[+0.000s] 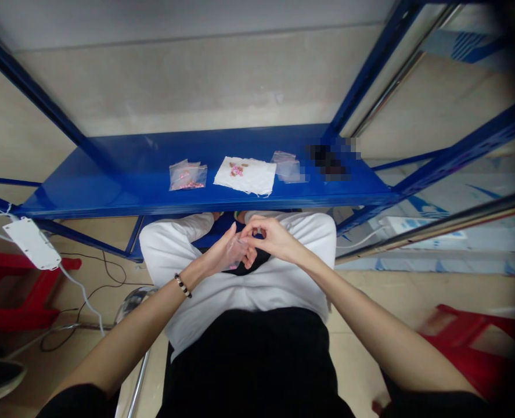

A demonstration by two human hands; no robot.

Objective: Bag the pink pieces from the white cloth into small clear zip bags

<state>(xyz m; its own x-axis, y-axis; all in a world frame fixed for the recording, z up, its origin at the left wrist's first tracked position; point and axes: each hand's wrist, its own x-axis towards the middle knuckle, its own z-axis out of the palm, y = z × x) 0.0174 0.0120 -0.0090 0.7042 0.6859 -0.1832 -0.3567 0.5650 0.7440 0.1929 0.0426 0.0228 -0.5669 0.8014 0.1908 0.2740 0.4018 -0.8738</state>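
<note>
Right out in front of the chest, the action is all in the hands: the left hand (222,256) and the right hand (269,238) come together, close and narrow, around a small clear plastic bag (236,253). The left hand is up behind the bag, its fingers raised, while the right hand reaches across from the other side and pinches at the top of the plastic. The bag sits between them, touching both, and it's see-through and crumpled enough that its contents are hard to make out from here. On the left wrist there's a black-and-white beaded bracelet (183,285).

Beneath the hands lies a spread of white fabric (244,296), and beyond them, straight ahead, runs a blue metal shelf (122,194). Lined up on it are a clear bag of pink beads (188,176), a white sheet (245,176) with small pink and brown bits on top, and another clear bag (287,167) just beside that sheet. Further along the shelf, past that bag, sits a blurred patch that's impossible to read.

Out beyond the left hand, a white power strip (31,243) hangs on its cord, with a red stool (20,290) lower down, and another red stool (470,348) sits off past the right arm.
</note>
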